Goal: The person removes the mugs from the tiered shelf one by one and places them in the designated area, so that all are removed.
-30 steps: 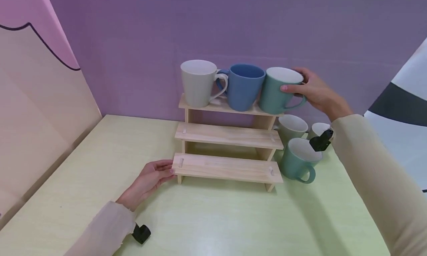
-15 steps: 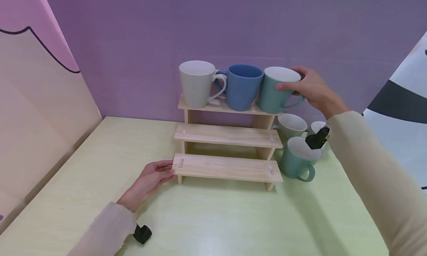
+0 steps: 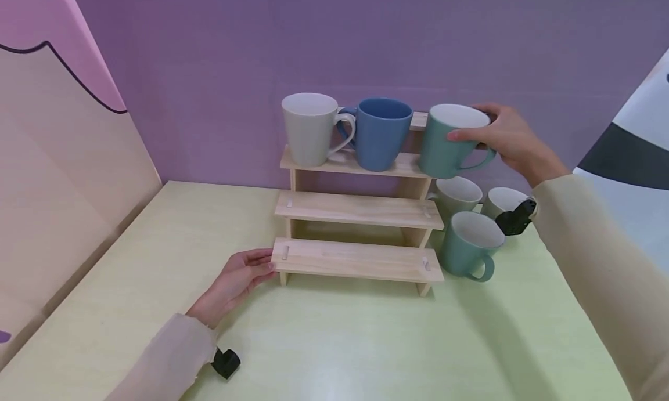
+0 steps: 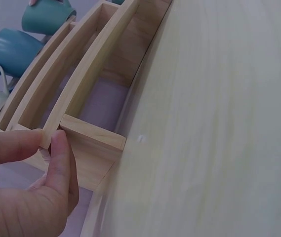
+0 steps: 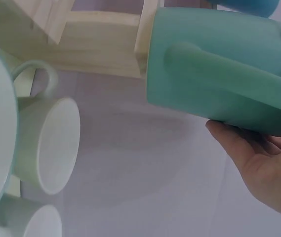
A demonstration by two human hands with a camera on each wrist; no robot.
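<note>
My right hand (image 3: 514,140) grips a green mug (image 3: 444,148) near its rim, with the thumb on the near side. This mug is at the right end of the upper board, its handle pointing right; in the right wrist view its base (image 5: 152,59) overhangs the board's end. To its left on the same board stand a blue mug (image 3: 384,137) and a white mug (image 3: 309,131), handles towards each other. My left hand (image 3: 230,288) pinches the left end of the lowest board of the wooden stepped rack (image 3: 355,259) between thumb and fingers, as the left wrist view shows.
Right of the rack, on the pale table (image 3: 334,343), stand another green mug (image 3: 462,250), a pale mug (image 3: 455,198) and a white mug (image 3: 504,199) partly hidden by the right wrist's camera. A purple wall (image 3: 209,70) rises behind the rack.
The right hand has shifted the held green mug to the right, opening a gap beside the blue mug. The left hand keeps its hold on the rack.
</note>
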